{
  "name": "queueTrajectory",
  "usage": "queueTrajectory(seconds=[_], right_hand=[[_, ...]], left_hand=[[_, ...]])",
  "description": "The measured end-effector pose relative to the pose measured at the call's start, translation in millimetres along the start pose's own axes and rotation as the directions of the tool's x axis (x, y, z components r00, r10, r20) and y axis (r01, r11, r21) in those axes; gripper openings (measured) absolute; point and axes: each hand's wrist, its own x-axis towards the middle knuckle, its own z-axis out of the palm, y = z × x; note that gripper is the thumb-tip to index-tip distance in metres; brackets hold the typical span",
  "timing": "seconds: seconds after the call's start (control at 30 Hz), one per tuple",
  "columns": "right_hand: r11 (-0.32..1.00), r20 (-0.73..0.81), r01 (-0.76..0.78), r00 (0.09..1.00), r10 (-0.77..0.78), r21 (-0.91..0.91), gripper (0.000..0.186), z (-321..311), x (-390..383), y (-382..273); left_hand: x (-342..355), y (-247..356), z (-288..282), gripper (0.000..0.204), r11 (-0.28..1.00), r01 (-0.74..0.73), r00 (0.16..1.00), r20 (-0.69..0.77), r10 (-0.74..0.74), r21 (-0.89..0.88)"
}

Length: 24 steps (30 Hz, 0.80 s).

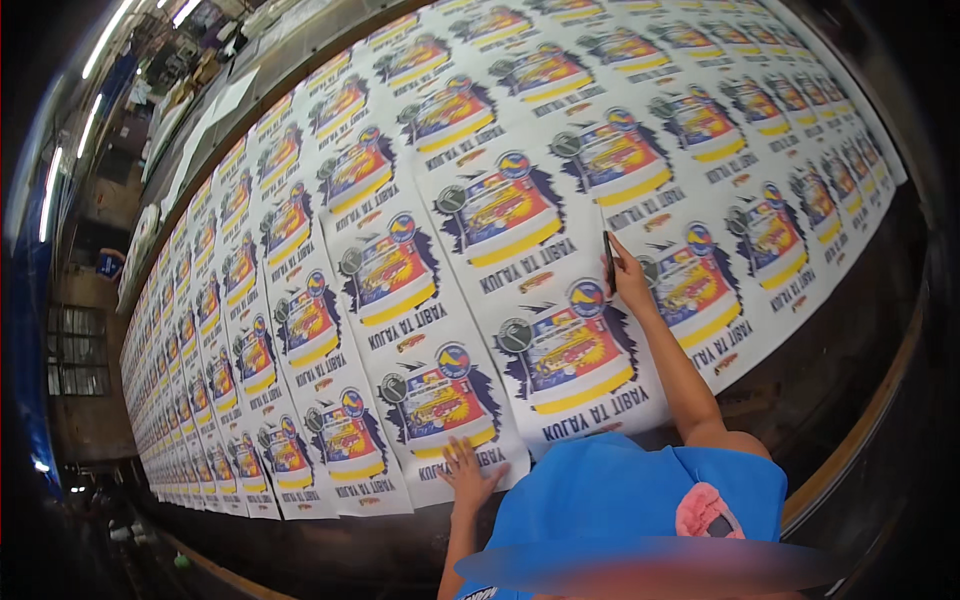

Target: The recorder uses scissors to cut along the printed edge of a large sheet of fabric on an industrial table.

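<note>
My left hand [468,476] lies flat with its fingers spread on the near end of a printed white strip [420,492]. In my right hand [629,277] is a slim black tool [609,258], held upright; whether it is a pen or a cutter knife I cannot tell. That hand rests over the seam between two printed strips, beside a colourful picture [690,290]. Each strip repeats one print in blue, orange and yellow with dark lettering, seen upside down. The tip of the tool is too small to make out.
Many printed strips lie side by side over a long dark table [330,545]. A wooden edge [868,440] runs along the near right. Beyond the far left side stands another long surface with white sheets [215,105] on it. A barred window [78,350] is at the left.
</note>
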Motion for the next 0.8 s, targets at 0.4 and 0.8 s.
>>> queueTrajectory(seconds=[0.4, 0.8], right_hand=[[0.981, 0.266, -0.029, 0.961, 0.081, -0.193, 0.062, -83.6, -223.9, -3.1], [0.829, 0.520, -0.535, 0.667, 0.533, -0.164, 0.065, -182.0, -426.8, -27.4]], left_hand=[[-25.8, 144.0, 44.9, 0.103, 0.868, -0.493, 0.847, -0.196, 0.494, 0.057], [-37.9, 240.9, 111.3, 0.078, 0.772, -0.583, 0.675, -0.378, 0.634, 0.253]])
